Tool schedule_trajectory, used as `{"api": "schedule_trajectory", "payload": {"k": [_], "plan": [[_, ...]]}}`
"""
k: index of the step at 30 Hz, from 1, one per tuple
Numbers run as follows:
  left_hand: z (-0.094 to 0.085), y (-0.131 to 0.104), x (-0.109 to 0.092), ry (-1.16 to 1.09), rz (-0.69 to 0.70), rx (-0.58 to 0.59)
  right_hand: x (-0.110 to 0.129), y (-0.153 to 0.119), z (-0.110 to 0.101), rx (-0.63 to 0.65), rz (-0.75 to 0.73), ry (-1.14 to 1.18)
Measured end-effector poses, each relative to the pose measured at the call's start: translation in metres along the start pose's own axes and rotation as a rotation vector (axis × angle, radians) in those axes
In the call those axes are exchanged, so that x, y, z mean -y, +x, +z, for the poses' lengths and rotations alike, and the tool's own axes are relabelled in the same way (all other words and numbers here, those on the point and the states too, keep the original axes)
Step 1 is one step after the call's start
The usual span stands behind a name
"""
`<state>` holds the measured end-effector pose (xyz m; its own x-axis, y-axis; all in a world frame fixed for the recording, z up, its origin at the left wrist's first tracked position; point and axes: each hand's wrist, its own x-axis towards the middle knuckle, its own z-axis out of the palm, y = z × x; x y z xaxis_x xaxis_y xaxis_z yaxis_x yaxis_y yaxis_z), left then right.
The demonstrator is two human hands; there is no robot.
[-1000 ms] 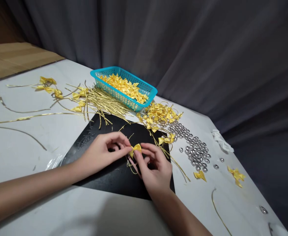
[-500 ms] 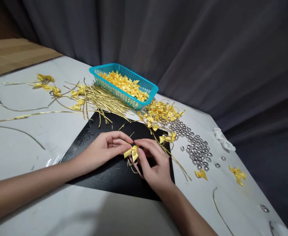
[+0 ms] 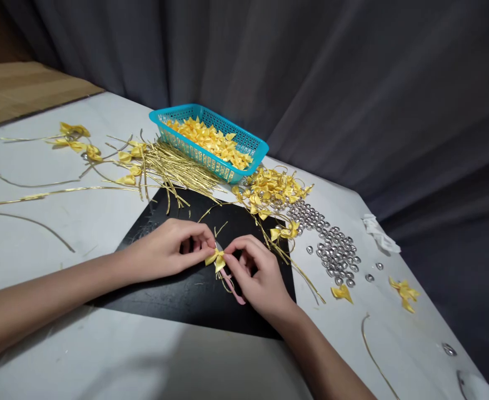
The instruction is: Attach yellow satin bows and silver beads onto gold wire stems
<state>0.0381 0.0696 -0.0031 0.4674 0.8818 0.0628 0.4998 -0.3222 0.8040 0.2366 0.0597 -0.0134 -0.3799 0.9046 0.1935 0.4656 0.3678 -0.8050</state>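
Note:
Above the black mat point(image 3: 165, 304), a small yellow ribbon bow point(image 3: 216, 260) is pinched from both sides. My left hand point(image 3: 175, 247) grips its left loop between thumb and forefinger. On the other side, the thumb and forefinger of my right hand point(image 3: 261, 278) are closed on the right loop. The bow's tails hang toward me. Under it on the mat lies a pink-handled tool point(image 3: 233, 286), partly covered by the bow and my right fingers, so its kind is unclear. Thin gold cord point(image 3: 226, 284) shows beside that handle.
A blue basket point(image 3: 261, 155) of yellow bows stands at the back. Before it lie many gold cords point(image 3: 181, 169). To the right are a bow pile point(image 3: 278, 186), silver rings point(image 3: 338, 253) and crumpled white paper point(image 3: 380, 233). A dark curtain point(image 3: 332, 83) hangs behind the table.
Both hands have shifted slightly left with the bow, and the bow has turned a little. More of the pink handle is now uncovered.

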Motion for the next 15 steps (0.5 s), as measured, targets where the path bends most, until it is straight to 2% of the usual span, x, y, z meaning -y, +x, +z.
{"api": "schedule_trajectory", "payload": {"k": [8, 15], "plan": [[0.007, -0.002, 0.0, 0.467, 0.148, 0.009, 0.004, -0.001, -0.002, 0.071, 0.002, -0.168], [0.01, -0.002, -0.001, 0.419, 0.124, -0.05, 0.005, 0.0, -0.002, 0.053, 0.022, -0.202]]}}
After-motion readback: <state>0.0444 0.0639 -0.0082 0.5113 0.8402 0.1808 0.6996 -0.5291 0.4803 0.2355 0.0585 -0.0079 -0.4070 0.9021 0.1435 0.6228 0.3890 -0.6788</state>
